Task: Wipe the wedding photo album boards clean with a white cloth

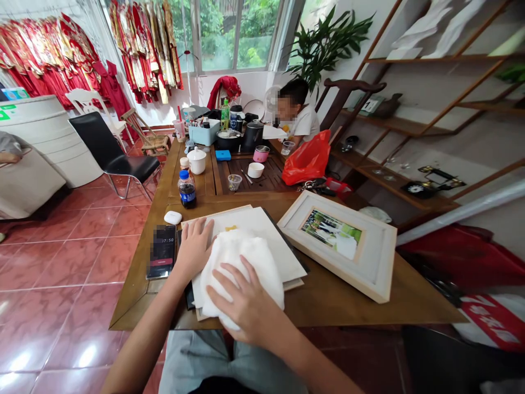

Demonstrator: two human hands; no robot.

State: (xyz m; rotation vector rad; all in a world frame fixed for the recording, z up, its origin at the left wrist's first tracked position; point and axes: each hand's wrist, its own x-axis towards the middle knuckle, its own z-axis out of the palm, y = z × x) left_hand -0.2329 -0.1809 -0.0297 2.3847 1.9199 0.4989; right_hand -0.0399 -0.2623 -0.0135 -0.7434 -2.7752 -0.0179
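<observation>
A thick wad of white fluffy padding lies in front of me on a stack of flat boards. My right hand rests on top of it, fingers spread. Just left of the padding, my left hand lies flat with its fingers stretched over the pale top board. A small yellowish mark shows on that board beyond the padding. Darker board edges stick out underneath the stack. To the right, a light wooden picture frame holds a small photo inside a wide white mount.
Left of the boards lie a phone and a white earphone case. Beyond stand a blue-capped bottle, a white lidded pot, a small cup and a red plastic bag. Another person sits at the table's far right.
</observation>
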